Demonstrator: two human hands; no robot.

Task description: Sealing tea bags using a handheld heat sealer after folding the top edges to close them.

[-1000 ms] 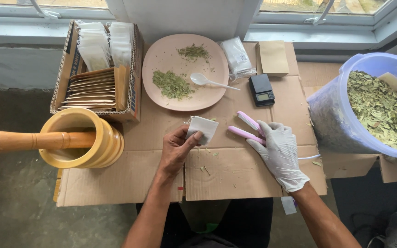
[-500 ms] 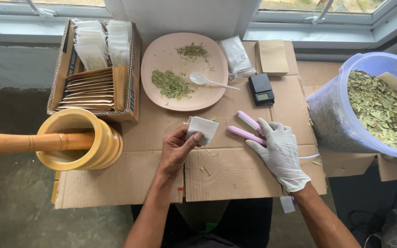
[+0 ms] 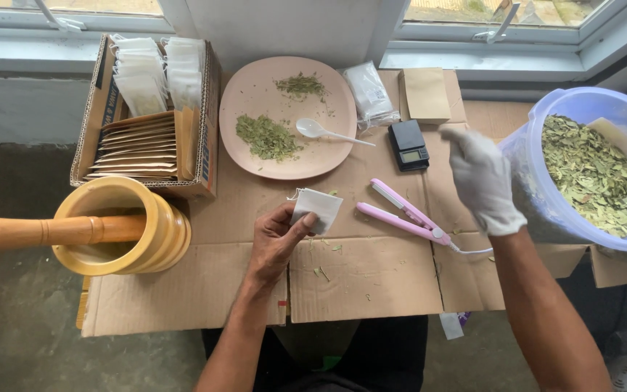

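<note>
The left hand (image 3: 273,243) pinches a small white pouch (image 3: 316,209); the gloved right hand (image 3: 484,181), loosely curled and empty, hovers right of the pink sealer (image 3: 400,216).

The bare left hand (image 3: 276,243) rests near the middle of the table, fingers curled, thumb and fingertips pinched together. The gloved right hand (image 3: 482,181) is raised toward the table's right edge, fingers loosely bent, holding nothing, forearm angled up from below.
</note>
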